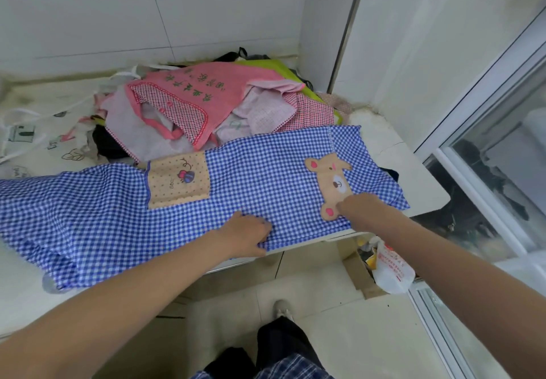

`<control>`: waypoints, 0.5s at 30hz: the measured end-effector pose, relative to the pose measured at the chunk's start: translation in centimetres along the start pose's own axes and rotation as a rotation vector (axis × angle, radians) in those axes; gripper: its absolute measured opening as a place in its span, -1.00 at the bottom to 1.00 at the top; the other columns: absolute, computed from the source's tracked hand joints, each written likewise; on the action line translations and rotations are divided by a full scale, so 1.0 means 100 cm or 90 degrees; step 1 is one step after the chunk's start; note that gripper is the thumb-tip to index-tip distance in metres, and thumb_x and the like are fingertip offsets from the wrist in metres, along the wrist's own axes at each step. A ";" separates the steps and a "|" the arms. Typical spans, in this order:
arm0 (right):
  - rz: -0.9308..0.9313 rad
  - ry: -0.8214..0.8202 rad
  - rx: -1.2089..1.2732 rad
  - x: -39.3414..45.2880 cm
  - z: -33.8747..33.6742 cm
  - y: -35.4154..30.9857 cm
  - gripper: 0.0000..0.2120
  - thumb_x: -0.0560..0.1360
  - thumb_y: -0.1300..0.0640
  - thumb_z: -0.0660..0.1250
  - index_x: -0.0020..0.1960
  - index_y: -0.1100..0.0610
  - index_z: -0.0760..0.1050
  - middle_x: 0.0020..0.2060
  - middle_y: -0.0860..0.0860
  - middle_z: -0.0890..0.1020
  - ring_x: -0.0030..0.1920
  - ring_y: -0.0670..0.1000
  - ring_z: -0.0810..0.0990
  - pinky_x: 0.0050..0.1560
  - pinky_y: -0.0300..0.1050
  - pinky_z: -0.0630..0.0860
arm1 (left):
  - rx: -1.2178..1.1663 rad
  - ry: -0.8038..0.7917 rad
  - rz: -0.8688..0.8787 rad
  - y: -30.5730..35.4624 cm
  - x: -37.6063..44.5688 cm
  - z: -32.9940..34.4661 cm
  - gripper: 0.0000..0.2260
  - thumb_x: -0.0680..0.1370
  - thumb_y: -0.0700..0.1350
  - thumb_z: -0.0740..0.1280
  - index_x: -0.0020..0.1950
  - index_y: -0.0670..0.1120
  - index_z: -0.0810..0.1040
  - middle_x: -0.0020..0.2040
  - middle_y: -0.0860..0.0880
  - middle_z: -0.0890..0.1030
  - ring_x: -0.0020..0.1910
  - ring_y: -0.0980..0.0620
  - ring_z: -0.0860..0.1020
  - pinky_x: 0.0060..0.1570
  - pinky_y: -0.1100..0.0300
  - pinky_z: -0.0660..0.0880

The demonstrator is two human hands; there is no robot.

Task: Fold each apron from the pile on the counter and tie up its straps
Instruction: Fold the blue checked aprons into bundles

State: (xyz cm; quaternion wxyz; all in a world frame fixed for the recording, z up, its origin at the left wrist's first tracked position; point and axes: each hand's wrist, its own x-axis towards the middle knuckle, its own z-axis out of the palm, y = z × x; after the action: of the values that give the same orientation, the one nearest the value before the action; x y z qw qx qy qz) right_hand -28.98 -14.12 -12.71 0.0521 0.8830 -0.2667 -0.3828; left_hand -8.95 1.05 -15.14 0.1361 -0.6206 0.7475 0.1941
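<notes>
A blue-and-white checked apron (254, 177) lies spread along the front of the white counter (419, 171), with a beige bee pocket (177, 179) and a bear patch (332, 185). My left hand (246, 236) has its fingers curled on the apron's near edge at the counter's front, gripping the cloth. My right hand (359, 208) lies on the cloth beside the bear patch; its fingers point away and I cannot see how they are set. Behind the blue apron sits the pile (206, 106), topped by a pink apron with green lettering.
A cream printed apron with white straps (32, 130) lies at the back left. Tiled walls close off the counter's back and right. A glass door (487, 171) stands to the right. On the floor below sit a cardboard box and a white plastic bag (390, 269).
</notes>
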 end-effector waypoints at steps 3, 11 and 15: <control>-0.044 -0.032 0.115 0.002 -0.011 -0.009 -0.78 0.53 0.17 0.28 0.15 0.15 0.35 -0.01 0.06 0.48 0.03 0.10 0.50 -0.04 -0.07 0.39 | -0.013 0.023 0.015 -0.003 -0.002 0.007 -0.79 0.56 0.00 0.24 0.10 -0.10 0.44 0.06 0.00 0.49 0.06 0.02 0.45 0.09 0.10 0.28; -0.149 0.129 0.221 0.022 -0.063 -0.089 -0.83 0.55 0.07 0.30 -0.06 0.12 0.34 -0.07 0.02 0.38 -0.01 0.07 0.44 -0.08 -0.08 0.39 | -0.168 0.137 -0.017 -0.033 -0.036 0.008 -0.79 0.58 -0.03 0.23 0.16 -0.11 0.44 0.11 -0.04 0.48 0.05 0.01 0.47 0.03 0.13 0.43; -0.188 0.194 0.183 0.039 -0.112 -0.146 -0.52 0.52 0.24 0.30 0.39 0.16 0.21 0.27 0.11 0.24 0.23 0.12 0.33 -0.05 -0.06 0.45 | -0.112 0.174 -0.220 -0.089 -0.091 0.016 -0.61 0.59 -0.09 0.18 0.42 -0.06 0.25 0.37 -0.04 0.29 0.33 -0.06 0.27 0.27 0.01 0.31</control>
State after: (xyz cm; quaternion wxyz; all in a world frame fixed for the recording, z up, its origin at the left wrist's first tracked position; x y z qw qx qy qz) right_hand -12.59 -4.93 -11.74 -0.0905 0.9582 -0.1759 -0.2066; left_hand 1.45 8.32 -13.60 0.0102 -0.7691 0.6221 0.1461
